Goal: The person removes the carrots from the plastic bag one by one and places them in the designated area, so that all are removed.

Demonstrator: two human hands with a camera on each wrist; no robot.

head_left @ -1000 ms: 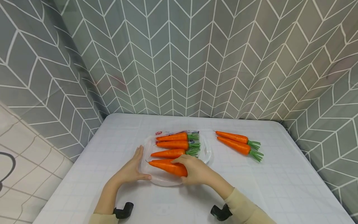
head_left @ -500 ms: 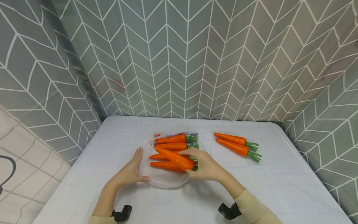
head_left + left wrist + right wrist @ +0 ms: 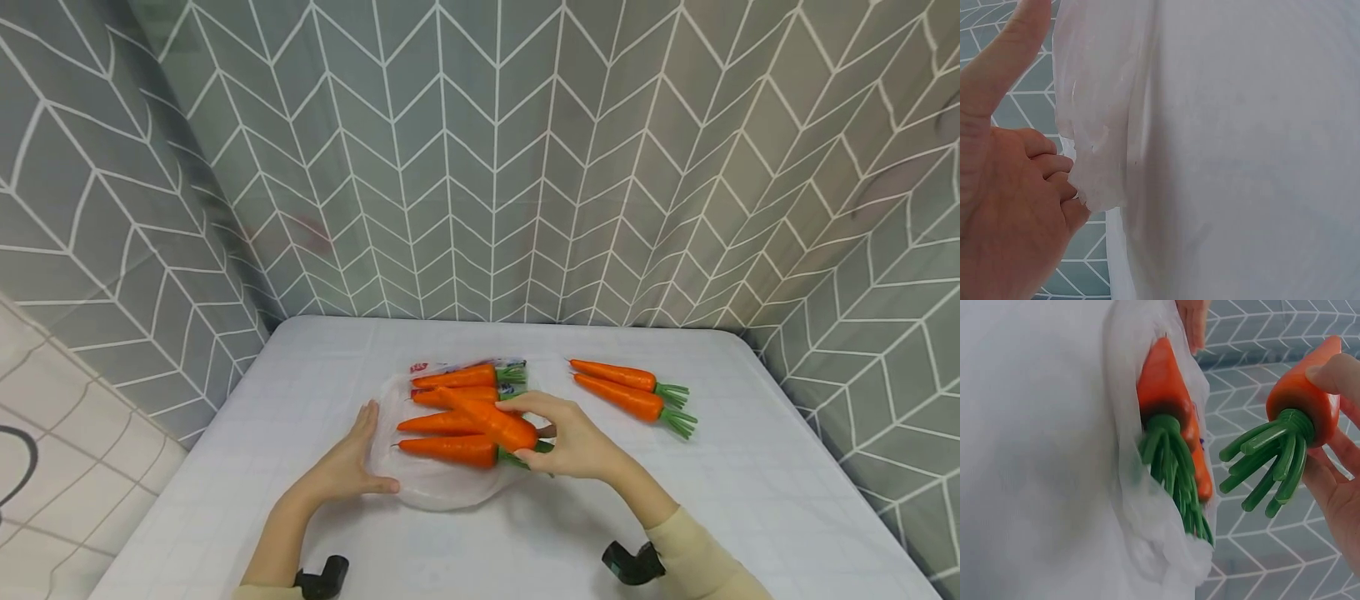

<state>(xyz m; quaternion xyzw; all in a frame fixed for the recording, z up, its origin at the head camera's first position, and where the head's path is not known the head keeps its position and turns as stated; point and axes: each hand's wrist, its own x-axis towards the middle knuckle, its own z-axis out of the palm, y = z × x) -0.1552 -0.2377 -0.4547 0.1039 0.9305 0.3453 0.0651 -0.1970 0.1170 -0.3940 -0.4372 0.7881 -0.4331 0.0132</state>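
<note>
My right hand (image 3: 573,437) holds a carrot (image 3: 491,421) by its thick end, raised at a slant over several other carrots. In the right wrist view the held carrot's (image 3: 1304,394) green stems hang free beside the thumb and fingers. Beneath, a row of orange carrots, among them the nearest carrot (image 3: 450,450), lies on a flattened white plastic bag (image 3: 442,496) with print along its far edge. My left hand (image 3: 345,462) rests at the bag's left edge, thumb spread from fairly straight fingers. The left wrist view has its fingers at the bag's (image 3: 1100,125) edge.
Two carrots, one a farther carrot (image 3: 611,372) and one a nearer carrot (image 3: 618,397), lie side by side to the right of the bag. All stand on a white-covered table (image 3: 750,517). A grey patterned curtain (image 3: 495,167) hangs behind it and at both sides.
My right hand has lifted the carrot from the near side of the row and drawn it right and slightly away, tilting it. The left hand has stayed nearly still at the bag's edge.
</note>
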